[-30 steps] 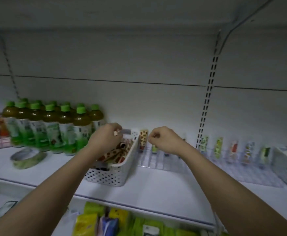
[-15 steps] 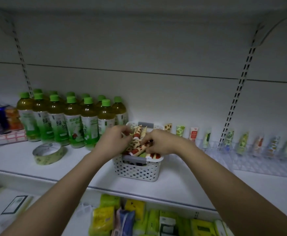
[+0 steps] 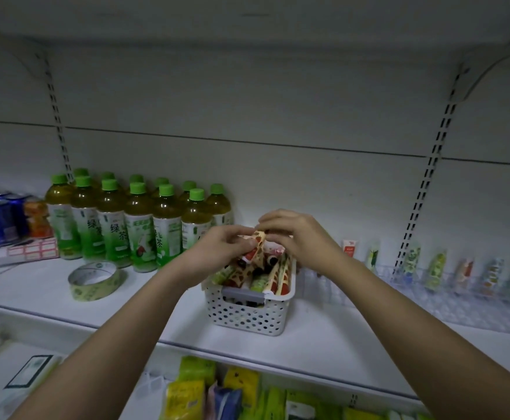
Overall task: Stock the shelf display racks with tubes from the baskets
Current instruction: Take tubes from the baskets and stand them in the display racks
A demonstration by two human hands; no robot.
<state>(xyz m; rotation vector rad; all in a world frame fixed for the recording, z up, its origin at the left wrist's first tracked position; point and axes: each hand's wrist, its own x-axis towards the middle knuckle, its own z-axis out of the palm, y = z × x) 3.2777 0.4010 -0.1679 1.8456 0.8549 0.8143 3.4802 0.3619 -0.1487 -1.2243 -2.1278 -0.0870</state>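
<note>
From my seat, the shelf (image 3: 65,286) fills the view, its bare front strip left free as working room. At nine o'clock stand the green tea bottles (image 3: 138,228), packed in rows with labels facing out; I can read the characters 绿茶 on two of them, the rest of the print is too small. At three o'clock the clear display rack (image 3: 447,298) holds a back row of upright tubes (image 3: 435,268), front slots apparently open for more. Dead centre sits the white perforated basket (image 3: 247,316), heaped with tubes. Above it my left hand (image 3: 217,253) and right hand (image 3: 299,237) are close together, both pinching one giraffe-patterned tube (image 3: 259,242), probably pulling it free. A tape roll (image 3: 94,280) lies at eight o'clock.
</note>
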